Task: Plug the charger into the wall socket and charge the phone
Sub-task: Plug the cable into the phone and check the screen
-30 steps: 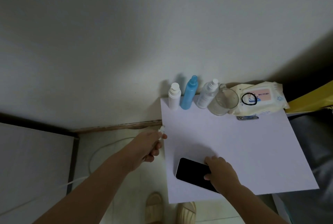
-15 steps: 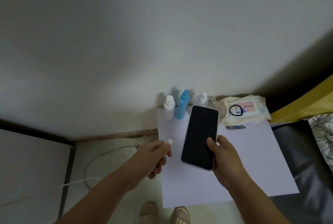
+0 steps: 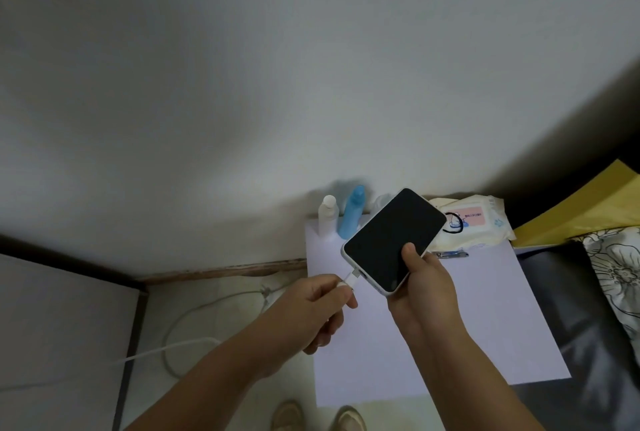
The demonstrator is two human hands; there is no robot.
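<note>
R hand grips phone; L hand fingers pinch connector at phone's port.

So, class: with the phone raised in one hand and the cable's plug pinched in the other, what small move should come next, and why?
Probably push the plug straight in: the left hand holds it at the bottom edge of the phone, which the right hand steadies; full seating isn't clear.
</note>
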